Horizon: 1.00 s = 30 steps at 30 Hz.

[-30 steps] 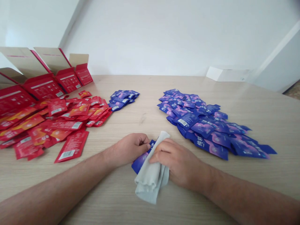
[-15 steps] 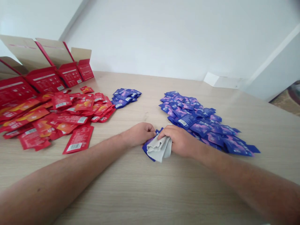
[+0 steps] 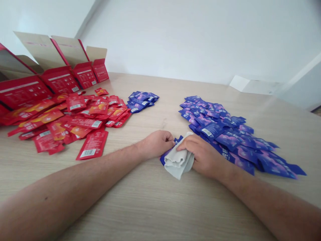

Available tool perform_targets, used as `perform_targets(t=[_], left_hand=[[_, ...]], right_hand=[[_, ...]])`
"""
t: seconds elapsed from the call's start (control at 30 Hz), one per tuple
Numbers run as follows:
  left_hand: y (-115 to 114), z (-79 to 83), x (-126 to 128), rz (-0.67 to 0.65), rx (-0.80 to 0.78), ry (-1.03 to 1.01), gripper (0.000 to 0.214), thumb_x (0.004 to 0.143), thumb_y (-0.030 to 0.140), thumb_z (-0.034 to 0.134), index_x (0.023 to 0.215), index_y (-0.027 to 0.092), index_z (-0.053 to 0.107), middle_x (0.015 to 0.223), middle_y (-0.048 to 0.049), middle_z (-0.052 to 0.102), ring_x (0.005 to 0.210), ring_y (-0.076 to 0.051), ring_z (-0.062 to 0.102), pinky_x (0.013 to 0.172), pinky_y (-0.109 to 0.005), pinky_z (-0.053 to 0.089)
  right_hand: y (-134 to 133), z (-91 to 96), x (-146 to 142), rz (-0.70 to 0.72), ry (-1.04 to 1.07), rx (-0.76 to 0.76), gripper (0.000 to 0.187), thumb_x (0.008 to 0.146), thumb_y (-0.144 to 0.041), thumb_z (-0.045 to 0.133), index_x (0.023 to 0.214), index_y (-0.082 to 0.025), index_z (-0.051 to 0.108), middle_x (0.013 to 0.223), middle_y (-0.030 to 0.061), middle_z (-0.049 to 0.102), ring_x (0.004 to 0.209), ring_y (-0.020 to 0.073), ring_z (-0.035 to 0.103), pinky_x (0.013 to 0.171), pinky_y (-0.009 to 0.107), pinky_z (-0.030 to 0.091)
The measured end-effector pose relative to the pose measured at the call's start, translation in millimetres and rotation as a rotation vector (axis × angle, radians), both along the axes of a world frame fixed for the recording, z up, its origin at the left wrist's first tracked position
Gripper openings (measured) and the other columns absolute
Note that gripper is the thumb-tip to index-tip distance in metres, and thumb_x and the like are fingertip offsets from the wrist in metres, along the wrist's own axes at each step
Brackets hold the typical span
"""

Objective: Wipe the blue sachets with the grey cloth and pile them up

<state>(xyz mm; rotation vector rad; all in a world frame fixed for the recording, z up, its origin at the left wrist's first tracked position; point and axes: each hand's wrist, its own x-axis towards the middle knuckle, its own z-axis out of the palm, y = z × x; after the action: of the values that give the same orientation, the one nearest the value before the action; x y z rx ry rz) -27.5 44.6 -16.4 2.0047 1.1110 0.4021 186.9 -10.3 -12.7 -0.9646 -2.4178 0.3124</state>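
Observation:
A blue sachet (image 3: 163, 157) lies on the table between my hands, mostly hidden under a folded pale grey cloth (image 3: 177, 160). My left hand (image 3: 160, 143) pinches the sachet's far edge between thumb and fingers. In my right hand (image 3: 204, 154) is the cloth, which rests over the sachet's printed face. Right beside that hand spreads a large pile of blue and purple sachets (image 3: 225, 134), partly hidden by the wrist. Farther back stands a smaller heap of blue sachets (image 3: 141, 100).
Red and orange sachets (image 3: 85, 122) lie in a loose pile at the left. Behind them stand several red cartons (image 3: 61, 80) with raised flaps. A white folded card (image 3: 255, 86) is at the back right, near the white wall (image 3: 188, 40).
The view has swung slightly left, so everything appears farther right. My right hand has shifted the cloth a little on the sachet, while my left hand keeps its pinch.

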Motion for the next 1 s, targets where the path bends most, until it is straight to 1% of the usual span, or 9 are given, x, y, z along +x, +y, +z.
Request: perform_targets(t=[0.13,0.27,0.47,0.53,0.63,0.67,0.8,0.83,1.0], left_hand=[[3,-4.7,2,0.008,-0.051,-0.034,0.022,0.086,0.038,0.05,0.08,0.02,0.06,0.06,0.0018,0.06,0.049,-0.012,0.055,0.044,-0.022,0.037],[3,-3.9,3,0.004,-0.076,-0.035,0.023,0.087,0.039,0.049,0.08,0.019,0.059,0.06,0.0021,0.059,0.048,-0.011,0.054,0.044,-0.022,0.037],[5,-2.8,5,-0.012,-0.004,-0.038,0.02,0.085,0.037,0.054,0.078,0.019,0.061,0.066,0.0025,0.06,0.057,-0.01,0.053,0.049,-0.021,0.037],[7,-4.0,6,-0.006,-0.045,-0.05,0.022,0.086,0.039,0.053,0.079,0.019,0.06,0.064,0.0034,0.058,0.054,-0.01,0.052,0.048,-0.021,0.036],[7,-5.5,9,0.004,-0.123,-0.07,0.024,0.088,0.042,0.051,0.081,0.02,0.058,0.059,0.0043,0.056,0.049,-0.011,0.051,0.045,-0.022,0.035],[7,-5.5,9,0.001,-0.128,-0.069,0.025,0.088,0.043,0.051,0.081,0.02,0.058,0.059,0.0042,0.055,0.048,-0.011,0.051,0.045,-0.022,0.035],[7,-4.9,11,0.002,-0.071,-0.061,0.024,0.087,0.041,0.054,0.081,0.019,0.06,0.061,0.0039,0.056,0.052,-0.01,0.05,0.046,-0.021,0.036],[7,-4.9,11,0.007,-0.07,-0.067,0.023,0.087,0.041,0.054,0.081,0.019,0.06,0.062,0.0041,0.056,0.052,-0.01,0.049,0.046,-0.021,0.036],[6,-3.9,13,0.017,-0.112,-0.082,0.026,0.088,0.043,0.052,0.083,0.019,0.06,0.059,0.0049,0.055,0.051,-0.01,0.049,0.046,-0.022,0.035]], right_hand=[[4,-10.6,5,-0.034,0.057,0.038,0.026,0.084,-0.008,0.062,0.107,-0.019,0.065,0.108,0.009,0.064,0.103,0.0244,0.058,0.092,0.04,0.047],[5,-12.6,4,-0.09,0.095,0.061,0.026,0.083,-0.008,0.063,0.106,-0.019,0.065,0.106,0.009,0.064,0.102,0.025,0.059,0.091,0.041,0.048],[-5,-7.6,-1,0.094,0.014,0.054,0.025,0.087,-0.01,0.061,0.109,-0.02,0.067,0.105,0.0086,0.065,0.102,0.025,0.058,0.091,0.041,0.048],[-1,-9.5,3,0.053,0.043,0.05,0.026,0.087,-0.01,0.062,0.11,-0.019,0.066,0.106,0.0086,0.065,0.103,0.025,0.058,0.093,0.041,0.047],[5,-12.4,10,-0.077,0.119,0.055,0.025,0.084,-0.01,0.067,0.107,-0.02,0.066,0.105,0.0074,0.066,0.101,0.0244,0.06,0.093,0.041,0.047],[6,-12.4,11,-0.073,0.122,0.057,0.026,0.083,-0.011,0.067,0.107,-0.02,0.066,0.104,0.0072,0.067,0.101,0.0243,0.06,0.092,0.041,0.047],[2,-9.5,9,0.087,0.078,0.061,0.021,0.087,-0.012,0.064,0.107,-0.02,0.068,0.104,0.0078,0.067,0.1,0.0235,0.06,0.09,0.039,0.048],[2,-9.4,10,0.094,0.08,0.054,0.021,0.087,-0.012,0.064,0.106,-0.02,0.068,0.104,0.0078,0.067,0.1,0.0232,0.06,0.09,0.039,0.048],[6,-10.5,15,-0.057,0.16,0.041,0.025,0.083,-0.01,0.068,0.106,-0.02,0.067,0.103,0.0073,0.067,0.1,0.0237,0.06,0.091,0.04,0.047]])
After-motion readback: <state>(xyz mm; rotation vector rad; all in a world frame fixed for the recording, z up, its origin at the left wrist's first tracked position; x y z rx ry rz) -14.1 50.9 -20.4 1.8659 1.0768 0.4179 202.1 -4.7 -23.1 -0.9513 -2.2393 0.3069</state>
